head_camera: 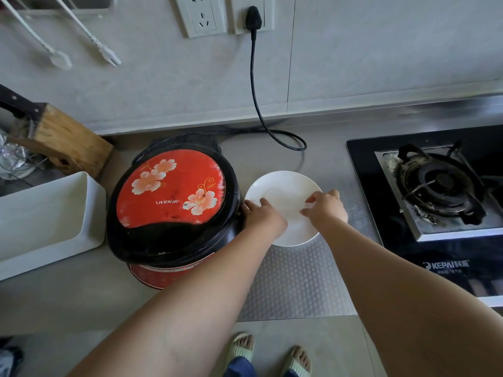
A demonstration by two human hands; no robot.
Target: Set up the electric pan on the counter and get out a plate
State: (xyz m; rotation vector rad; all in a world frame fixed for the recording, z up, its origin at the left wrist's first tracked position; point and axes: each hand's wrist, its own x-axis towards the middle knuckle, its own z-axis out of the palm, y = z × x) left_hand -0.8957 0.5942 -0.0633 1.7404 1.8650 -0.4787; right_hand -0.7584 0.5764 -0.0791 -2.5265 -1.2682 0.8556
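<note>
Both forearms reach forward and down over the counter edge to a white plate point(283, 197). The left hand point(262, 216) curls over the plate's left rim, fingers on top; the right hand point(325, 209) pinches the right rim, thumb and fingers closed on it. Whether the plate rests fully on the counter point(334, 170) cannot be told. Just left of the left hand, almost touching the knuckles, sits the electric pan point(174, 202), lid shut, red with flowers and the word "LIVEN"; its black cord point(255, 99) runs to a plug in the wall socket beyond the hands. Right of the right hand lies a bare strip of counter, then the gas stove point(441, 186) marked "KEPAI". Nearer than the grip, a dimpled metal mat point(296, 281) lies open.
</note>
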